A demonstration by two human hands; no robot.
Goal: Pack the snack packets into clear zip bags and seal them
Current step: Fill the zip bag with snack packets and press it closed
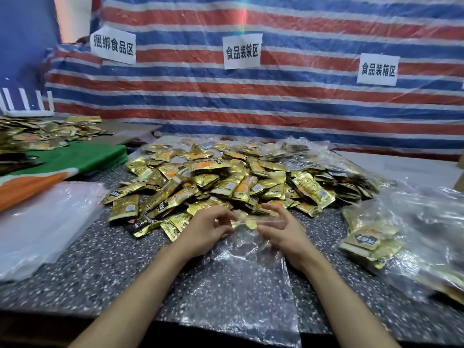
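I see left hand [206,229] and right hand [283,232] both pinching the mouth of the clear zip bag [241,285]. Bag lies on the table [100,259]. Snack packets [226,182] heaped just behind.

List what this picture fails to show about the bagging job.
Head view:
- Clear bag: mouth open or zipped, lost in see-through film and blur.
- Packets: print too small, blurred.
- Filled bags: number unclear, glare, cut by right edge.
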